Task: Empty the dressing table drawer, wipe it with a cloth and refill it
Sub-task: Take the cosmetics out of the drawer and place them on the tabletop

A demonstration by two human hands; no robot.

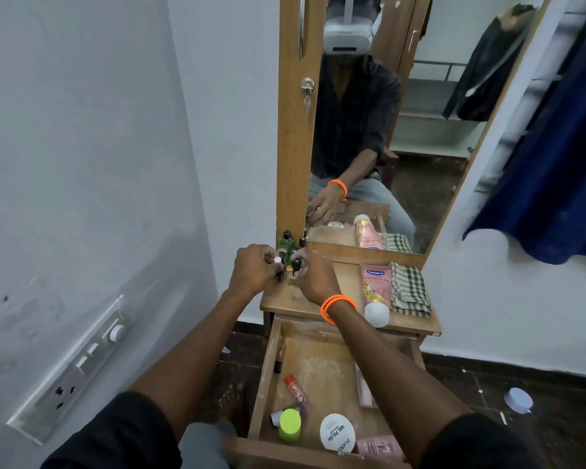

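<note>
Forearms reach over open drawer (322, 363); both hands (286, 270) pinch small bottles (286, 262).

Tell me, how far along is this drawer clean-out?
Still at the emptying stage. Done: small bottles, a pink tube and the checked cloth sit on the tabletop. In hand: the left hand and right hand each hold a small bottle there. Left: the open drawer still holds a green-capped bottle, a red stick and a white tub; wiping and refilling haven't started.
</note>
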